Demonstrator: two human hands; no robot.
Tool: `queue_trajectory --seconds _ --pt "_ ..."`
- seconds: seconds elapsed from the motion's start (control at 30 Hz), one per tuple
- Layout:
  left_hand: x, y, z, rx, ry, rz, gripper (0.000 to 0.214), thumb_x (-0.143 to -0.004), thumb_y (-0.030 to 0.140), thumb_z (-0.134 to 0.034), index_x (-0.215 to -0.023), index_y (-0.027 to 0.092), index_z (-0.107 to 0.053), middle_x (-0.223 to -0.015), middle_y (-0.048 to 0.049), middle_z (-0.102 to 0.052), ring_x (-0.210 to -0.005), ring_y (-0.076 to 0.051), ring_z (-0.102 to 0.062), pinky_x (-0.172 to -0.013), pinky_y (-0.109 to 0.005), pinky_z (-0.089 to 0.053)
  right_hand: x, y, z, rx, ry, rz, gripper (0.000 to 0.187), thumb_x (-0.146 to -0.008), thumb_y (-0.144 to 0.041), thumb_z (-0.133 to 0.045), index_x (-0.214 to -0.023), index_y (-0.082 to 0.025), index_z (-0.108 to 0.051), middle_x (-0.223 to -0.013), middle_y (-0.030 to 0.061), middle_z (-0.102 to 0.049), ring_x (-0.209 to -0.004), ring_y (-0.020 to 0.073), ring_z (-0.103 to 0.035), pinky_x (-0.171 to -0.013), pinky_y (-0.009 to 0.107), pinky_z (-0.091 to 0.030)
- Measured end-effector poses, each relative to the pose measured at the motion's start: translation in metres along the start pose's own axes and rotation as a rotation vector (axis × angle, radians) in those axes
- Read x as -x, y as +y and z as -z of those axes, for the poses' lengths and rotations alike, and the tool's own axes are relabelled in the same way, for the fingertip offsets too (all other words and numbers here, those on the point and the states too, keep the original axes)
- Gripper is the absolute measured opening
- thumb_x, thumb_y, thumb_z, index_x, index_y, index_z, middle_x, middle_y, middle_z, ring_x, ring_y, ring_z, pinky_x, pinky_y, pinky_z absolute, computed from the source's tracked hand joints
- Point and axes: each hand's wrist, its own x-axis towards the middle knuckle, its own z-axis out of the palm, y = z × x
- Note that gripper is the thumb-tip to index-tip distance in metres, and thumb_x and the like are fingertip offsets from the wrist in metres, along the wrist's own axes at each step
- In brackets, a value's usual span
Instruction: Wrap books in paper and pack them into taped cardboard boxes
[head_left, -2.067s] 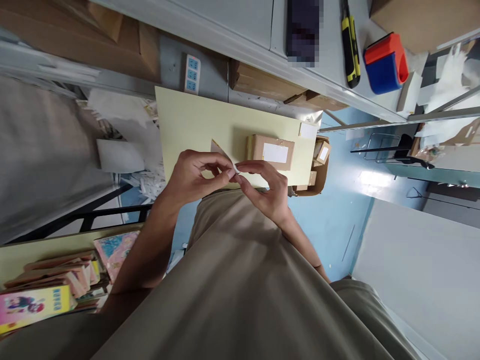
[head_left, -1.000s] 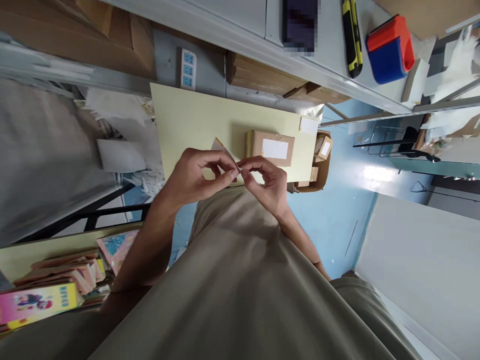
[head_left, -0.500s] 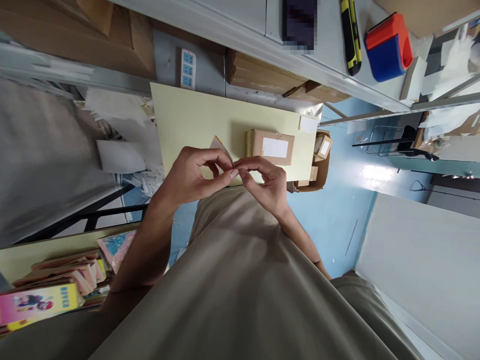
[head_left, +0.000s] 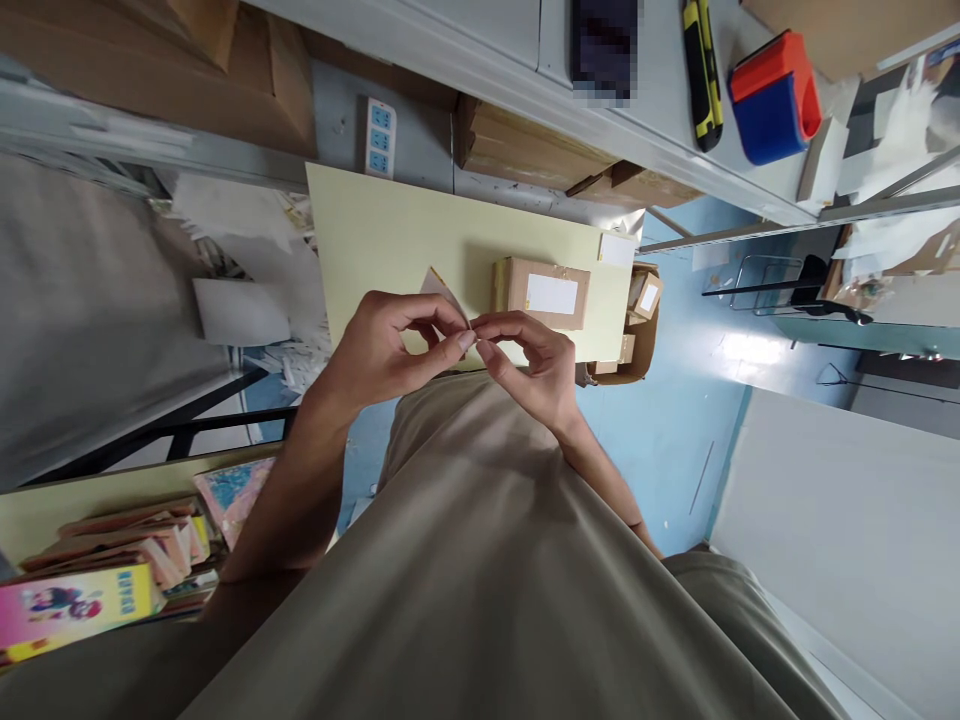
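A small white label [head_left: 437, 284] with a yellow mark at its corner stands tilted, seen nearly edge-on, behind my fingers. My left hand [head_left: 397, 345] pinches its near corner between thumb and fingers. At that same corner, the fingertips of my right hand [head_left: 529, 362] are pressed close together, touching the label's edge. Fingers cover most of the label's lower part. Just beyond my right hand, a taped cardboard box [head_left: 506, 285] with a white label on its top lies on the pale yellow table [head_left: 390, 225].
Another white label [head_left: 616, 249] lies at the table's right end. Beside that end stands an open carton [head_left: 646, 345] holding small boxes. A grey shelf above carries a phone [head_left: 604, 45], a yellow-black cutter [head_left: 703, 75] and a red-blue tape dispenser [head_left: 772, 100]. A power strip [head_left: 380, 138] lies behind the table.
My fingertips have shifted slightly at the label's corner, the left thumb moving a little up and left. The view has drifted slightly. The box stays where it was.
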Motion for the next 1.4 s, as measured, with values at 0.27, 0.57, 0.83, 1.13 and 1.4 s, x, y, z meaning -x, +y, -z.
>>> queue_trajectory --seconds 0.27,0.57,0.83,1.13,1.4 --pt "0.003 0.007 -0.001 0.0 0.004 0.014 0.034 -0.103 0.055 -0.073 -0.084 0.027 -0.077 -0.075 -0.0008 -0.079 -0.072 -0.02 -0.077 -0.072 -0.029 -0.063 0.004 0.004 0.001 0.041 -0.016 -0.033 0.023 -0.112 -0.048 -0.075 -0.106 -0.028 -0.084 -0.111 0.0042 -0.088 -0.106 0.0202 -0.086 -0.099 0.04 -0.073" --pt "0.009 0.005 -0.003 -0.015 0.01 0.0 0.033 -0.103 0.056 -0.074 -0.085 0.027 -0.077 -0.074 -0.0005 -0.078 -0.074 -0.019 -0.078 -0.071 -0.028 -0.062 0.005 -0.003 -0.001 0.105 -0.019 -0.034 0.021 -0.111 -0.044 -0.072 -0.099 -0.029 -0.079 -0.108 0.0034 -0.087 -0.104 0.0213 -0.084 -0.097 0.043 -0.074" --pt "0.01 0.002 -0.006 -0.015 0.025 -0.011 0.039 -0.099 0.061 -0.081 -0.085 0.026 -0.074 -0.079 -0.0001 -0.079 -0.073 -0.017 -0.076 -0.071 -0.028 -0.063 0.006 0.0 0.001 0.133 -0.055 0.045 0.023 -0.116 -0.045 -0.069 -0.103 -0.028 -0.077 -0.108 0.0056 -0.084 -0.105 0.022 -0.081 -0.099 0.043 -0.071" --pt "0.014 0.002 -0.008 0.003 0.032 -0.032 0.034 -0.099 0.055 -0.083 -0.086 0.026 -0.074 -0.082 0.0 -0.081 -0.075 -0.017 -0.077 -0.073 -0.028 -0.064 0.012 0.002 0.0 0.178 -0.059 -0.039 0.027 -0.117 -0.053 -0.068 -0.104 -0.031 -0.078 -0.11 0.007 -0.081 -0.109 0.0253 -0.081 -0.099 0.045 -0.073" --pt "0.015 0.004 -0.008 0.005 0.042 -0.026 0.036 -0.098 0.058 -0.082 -0.083 0.027 -0.072 -0.081 0.0 -0.08 -0.073 -0.017 -0.075 -0.071 -0.029 -0.065 0.013 0.001 -0.006 0.126 -0.051 0.038 0.026 -0.119 -0.052 -0.062 -0.106 -0.032 -0.073 -0.108 0.0067 -0.078 -0.108 0.0244 -0.078 -0.1 0.044 -0.071"
